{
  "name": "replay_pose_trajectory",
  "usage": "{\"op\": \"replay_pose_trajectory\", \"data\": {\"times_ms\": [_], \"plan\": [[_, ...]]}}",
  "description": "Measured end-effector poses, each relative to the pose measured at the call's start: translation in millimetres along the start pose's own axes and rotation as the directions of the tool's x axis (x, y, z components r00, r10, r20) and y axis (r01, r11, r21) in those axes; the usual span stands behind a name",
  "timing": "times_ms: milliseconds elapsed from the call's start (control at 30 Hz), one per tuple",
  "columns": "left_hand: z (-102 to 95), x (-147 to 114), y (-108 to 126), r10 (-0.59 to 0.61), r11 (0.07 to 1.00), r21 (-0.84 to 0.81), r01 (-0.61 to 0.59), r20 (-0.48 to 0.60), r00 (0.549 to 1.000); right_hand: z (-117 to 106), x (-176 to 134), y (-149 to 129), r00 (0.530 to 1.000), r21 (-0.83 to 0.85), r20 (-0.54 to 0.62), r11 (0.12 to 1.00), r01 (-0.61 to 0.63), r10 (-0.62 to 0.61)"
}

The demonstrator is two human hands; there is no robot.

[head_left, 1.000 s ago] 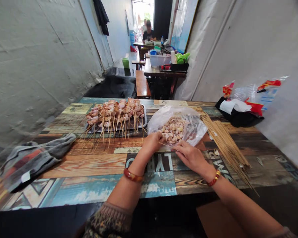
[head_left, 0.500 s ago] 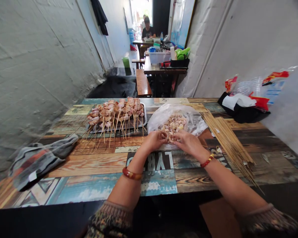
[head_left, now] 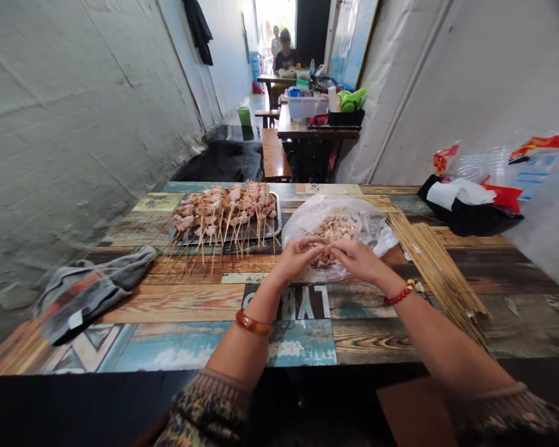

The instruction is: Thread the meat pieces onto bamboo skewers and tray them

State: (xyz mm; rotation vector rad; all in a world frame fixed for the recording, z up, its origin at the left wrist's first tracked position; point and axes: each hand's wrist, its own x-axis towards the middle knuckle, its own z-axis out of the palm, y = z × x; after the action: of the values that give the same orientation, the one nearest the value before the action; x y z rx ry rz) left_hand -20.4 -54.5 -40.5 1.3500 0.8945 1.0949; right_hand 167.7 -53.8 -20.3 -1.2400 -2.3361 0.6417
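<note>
Both hands meet over a clear plastic bag [head_left: 297, 216] that lies open with small pieces of raw meat [head_left: 339, 226] on it. My left hand [head_left: 297, 257] is closed on a bamboo skewer [head_left: 309, 233], one end of which sticks up past the fingers. My right hand [head_left: 358, 259] pinches close to the left fingertips, apparently on a piece of meat mostly hidden by the fingers. To the left, a metal tray [head_left: 278, 216] bears a pile of meat skewers [head_left: 228, 208], their sticks pointing towards me. Loose bamboo skewers [head_left: 440, 273] lie in a bundle right of the bag.
A grey cloth [head_left: 97, 288] rests on the table's left side. At the back right stands a black container [head_left: 479, 222] with plastic packaging. Beyond the wood-patterned table [head_left: 168, 304] are a bench [head_left: 276, 155], another table with bins, and people farther back.
My hands have lifted slightly from the meat and come closer together, and the skewer now shows above my left fingers. The whole view has shifted a little.
</note>
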Motion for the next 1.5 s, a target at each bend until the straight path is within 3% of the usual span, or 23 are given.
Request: {"op": "replay_pose_trajectory", "data": {"times_ms": [100, 267, 400, 600, 767, 900, 1000, 1100, 1167, 1300, 1400, 1500], "plan": [[0.1, -0.4, 0.5, -0.043, 0.998, -0.038, 0.041, -0.039, 0.998, -0.5, 6.6, -1.4, 1.0, 0.066, -0.015, 0.998, 0.0, 0.001], [-8.3, 3.2, -3.5, -0.11, 0.989, -0.128, 0.075, -0.294, 0.949, -1.5, 9.3, 5.3, 0.982, 0.048, -0.119, 0.989, -0.142, 0.147], [-13.5, 4.6, 0.0, -0.153, 0.973, -0.221, 0.066, -0.405, 0.902, 5.1, 11.1, -4.7, 0.993, -0.024, -0.096, 0.997, -0.072, 0.069], [-15.0, 4.0, 2.3, -0.2, 0.957, -0.278, 0.082, -0.428, 0.881, 27.3, 20.1, -32.1, 0.999, -0.24, -0.034, 0.971, 0.002, -0.011], [-16.0, 4.7, 0.6, -0.211, 0.948, -0.307, 0.08, -0.42, 0.883, 34.7, 17.0, -29.9, 0.999, -0.279, 0.027, 0.959, 0.041, -0.035], [-14.4, 4.7, 0.1, -0.22, 0.951, -0.293, 0.1, -0.414, 0.883, 38.9, 12.9, -16.7, 0.996, -0.247, 0.012, 0.965, 0.084, -0.084], [-12.5, 3.3, 0.4, -0.209, 0.96, -0.258, 0.11, -0.394, 0.895, 32.8, 12.6, -6.3, 0.99, -0.19, -0.119, 0.98, 0.058, -0.082], [-10.4, 2.0, 1.4, -0.191, 0.963, -0.247, 0.106, -0.349, 0.917, 14.7, 13.1, 1.4, 0.949, -0.08, -0.311, 0.996, 0.035, -0.059], [-8.4, 1.2, 2.8, -0.187, 0.96, -0.26, 0.106, -0.309, 0.933, 1.2, 12.6, 3.2, 0.923, -0.03, -0.38, 0.998, 0.047, -0.055], [-1.1, -1.1, 6.9, -0.206, 0.944, -0.294, 0.151, -0.167, 0.964, -10.1, 10.3, -5.1, 0.942, 0.024, -0.318, 0.992, 0.125, -0.11], [5.6, -2.8, 7.7, -0.213, 0.939, -0.289, 0.189, -0.051, 0.976, -3.2, 12.6, -14.9, 0.954, -0.007, -0.285, 0.996, 0.092, -0.09], [7.7, -2.0, 4.3, -0.221, 0.947, -0.253, 0.199, -0.062, 0.973, 4.8, 17.9, -17.1, 0.952, -0.053, -0.299, 0.997, 0.048, -0.061]]}}
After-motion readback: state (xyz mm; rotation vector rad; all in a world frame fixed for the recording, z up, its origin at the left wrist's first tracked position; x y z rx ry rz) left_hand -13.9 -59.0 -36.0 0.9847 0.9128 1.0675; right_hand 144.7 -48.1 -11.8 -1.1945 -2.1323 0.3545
